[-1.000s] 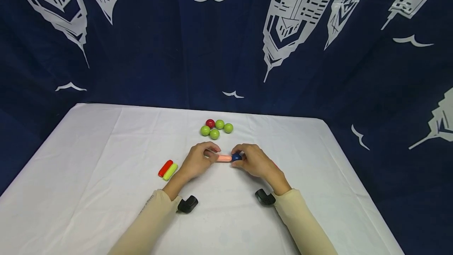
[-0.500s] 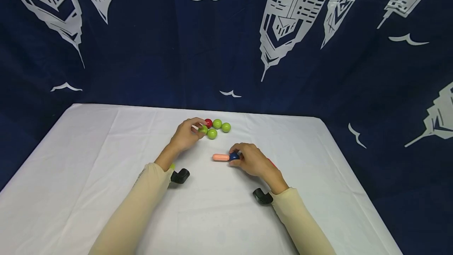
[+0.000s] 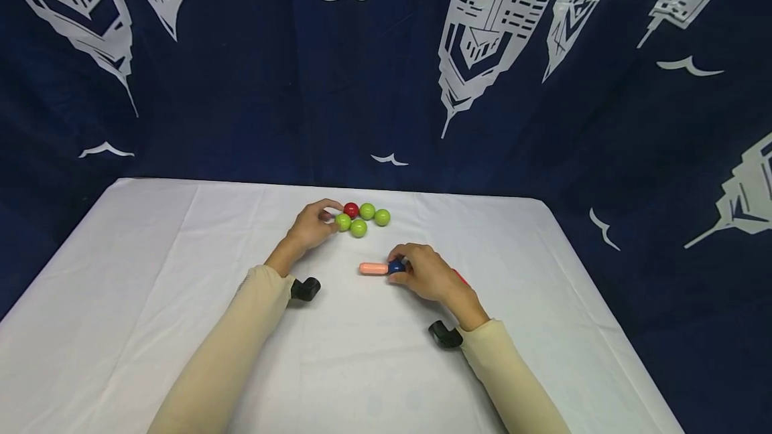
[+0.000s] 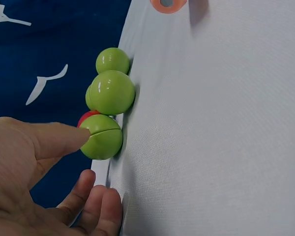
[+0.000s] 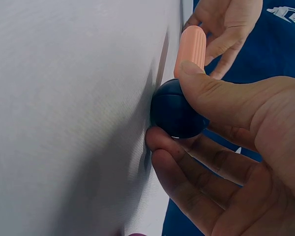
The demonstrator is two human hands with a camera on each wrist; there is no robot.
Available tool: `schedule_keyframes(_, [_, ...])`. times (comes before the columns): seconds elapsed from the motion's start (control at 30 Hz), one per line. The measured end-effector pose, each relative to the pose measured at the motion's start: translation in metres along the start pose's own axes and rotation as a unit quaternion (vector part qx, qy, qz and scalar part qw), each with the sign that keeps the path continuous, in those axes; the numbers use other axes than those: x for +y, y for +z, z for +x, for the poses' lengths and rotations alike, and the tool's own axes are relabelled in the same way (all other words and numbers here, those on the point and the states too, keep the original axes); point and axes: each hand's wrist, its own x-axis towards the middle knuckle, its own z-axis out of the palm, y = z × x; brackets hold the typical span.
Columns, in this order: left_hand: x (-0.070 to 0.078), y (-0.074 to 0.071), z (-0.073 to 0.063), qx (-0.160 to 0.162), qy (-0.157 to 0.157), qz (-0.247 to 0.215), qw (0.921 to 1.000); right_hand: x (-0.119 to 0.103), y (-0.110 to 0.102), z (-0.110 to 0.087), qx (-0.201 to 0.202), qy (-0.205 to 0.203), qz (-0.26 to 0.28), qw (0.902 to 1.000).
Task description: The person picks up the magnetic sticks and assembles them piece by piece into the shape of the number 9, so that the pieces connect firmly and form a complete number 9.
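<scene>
My right hand (image 3: 425, 272) pinches a dark blue ball (image 5: 177, 109) between thumb and fingers, low over the white cloth. A ribbed orange rod (image 3: 374, 268) lies end-on against the ball, pointing left. In the left wrist view the rod's end (image 4: 168, 4) shows a grey disc in its middle. My left hand (image 3: 309, 228) is beside the leftmost green ball (image 4: 102, 137), which has a seam around it. Its thumb overlaps that ball in the left wrist view; the other fingers stand apart from it. A red ball (image 3: 351, 210) and several green balls (image 3: 367, 211) cluster there.
A white cloth (image 3: 199, 300) covers the table, with a dark blue printed curtain (image 3: 253, 86) behind it. Part of a red thing (image 3: 461, 276) shows past my right hand. Black wrist devices (image 3: 305, 289) sit at both cuffs.
My left hand has left the orange rod and moved up and left to the balls, then drawn slightly left. Its arm now covers the red and yellow-green rods. The right hand keeps the blue ball.
</scene>
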Motion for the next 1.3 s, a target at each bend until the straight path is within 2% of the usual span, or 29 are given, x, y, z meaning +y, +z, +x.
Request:
schedule_keyframes(0.2, [0.002, 0.003, 0.002, -0.009, -0.004, -0.003, 0.9999, 0.001, 0.0, -0.001, -0.001, -0.004, 0.0, 1.0])
schedule_keyframes(0.43, [0.004, 0.005, -0.001, -0.008, 0.007, 0.022, 0.9997, 0.001, 0.0, -0.001, 0.002, -0.005, -0.004, 1.0])
schedule_keyframes(0.77, [0.002, 0.003, -0.006, -0.014, 0.004, 0.054, 0.9984, 0.001, 0.0, 0.0, 0.003, -0.008, -0.008, 0.9999])
schedule_keyframes(1.07, [-0.001, 0.0, -0.018, -0.019, 0.023, 0.083, 0.9961, 0.0, 0.001, 0.0, -0.001, -0.005, -0.01, 0.9999])
schedule_keyframes(1.3, [0.001, -0.003, -0.031, -0.022, 0.036, 0.077, 0.9962, -0.001, 0.0, -0.001, 0.0, 0.0, -0.013, 0.9999])
